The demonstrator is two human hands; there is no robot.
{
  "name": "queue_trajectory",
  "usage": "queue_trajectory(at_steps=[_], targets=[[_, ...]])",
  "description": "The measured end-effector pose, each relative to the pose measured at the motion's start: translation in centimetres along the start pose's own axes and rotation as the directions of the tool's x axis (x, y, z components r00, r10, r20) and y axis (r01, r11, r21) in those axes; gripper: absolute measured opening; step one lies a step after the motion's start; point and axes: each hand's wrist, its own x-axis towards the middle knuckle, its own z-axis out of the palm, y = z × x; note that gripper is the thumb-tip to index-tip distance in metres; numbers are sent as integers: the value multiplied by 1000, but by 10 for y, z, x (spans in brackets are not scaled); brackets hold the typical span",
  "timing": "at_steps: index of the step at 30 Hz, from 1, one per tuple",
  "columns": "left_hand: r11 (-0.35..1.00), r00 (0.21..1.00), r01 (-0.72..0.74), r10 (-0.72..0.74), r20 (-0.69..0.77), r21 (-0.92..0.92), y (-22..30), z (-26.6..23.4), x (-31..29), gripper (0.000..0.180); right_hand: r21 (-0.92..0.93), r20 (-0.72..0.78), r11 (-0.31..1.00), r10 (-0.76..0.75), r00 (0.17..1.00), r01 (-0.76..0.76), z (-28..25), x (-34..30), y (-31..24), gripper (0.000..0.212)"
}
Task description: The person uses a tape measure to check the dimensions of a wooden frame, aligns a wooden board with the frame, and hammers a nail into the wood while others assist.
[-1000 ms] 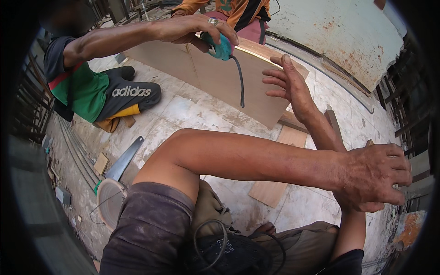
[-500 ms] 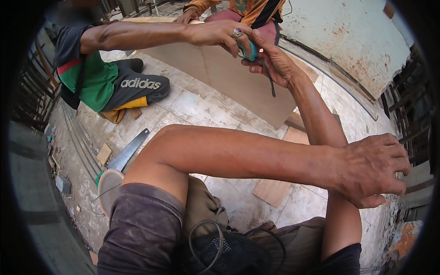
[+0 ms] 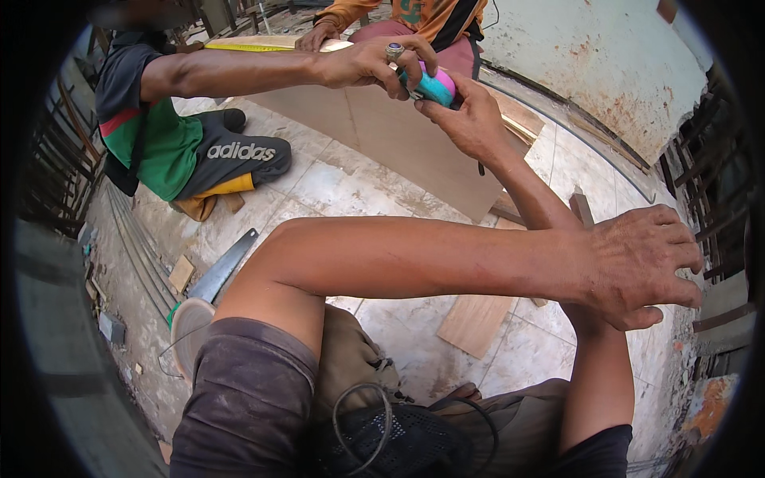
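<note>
A turquoise and pink tape measure (image 3: 435, 89) is between my right hand (image 3: 474, 119) and a co-worker's ringed hand (image 3: 382, 64). My right fingers and thumb are closed round its near side, while the other hand grips it from the left. Its yellow blade (image 3: 255, 47) shows along the far edge of a large brown board (image 3: 382, 143). My left forearm crosses over the right one. Beyond it my left hand (image 3: 641, 267) hangs at the right with fingers loosely bent, the thumb apart and nothing visible in it.
One person (image 3: 159, 151) kneels at the left, and another in an orange sleeve (image 3: 347, 14) rests a hand on the board. A handsaw (image 3: 225, 267) and a pail (image 3: 190, 331) lie left of me. Wood pieces (image 3: 476, 325) are on the tiles. A broken wall slab (image 3: 598, 72) stands far right.
The tape measure has turned, showing its pink side, and my right hand has shifted round it. The yellow blade now shows along the board. My left hand has risen slightly, its fingers more apart.
</note>
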Motion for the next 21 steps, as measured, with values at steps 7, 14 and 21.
queue_trajectory(at_steps=[7, 14, 21], targets=[[918, 997, 67, -75, 4, 390, -53, -69, -14, 36, 16, -39, 1000, -22, 999, 22, -83, -46, 56, 50], [586, 793, 554, -587, -162, 592, -124, -155, -20, 49, -1, -12, 979, 204, 979, -204, -175, -99, 51, 58], [482, 623, 599, -782, 5, 639, -191, -168, -95, 53, -54, 0, 969, 241, 971, -240, -218, -126, 82, 60]])
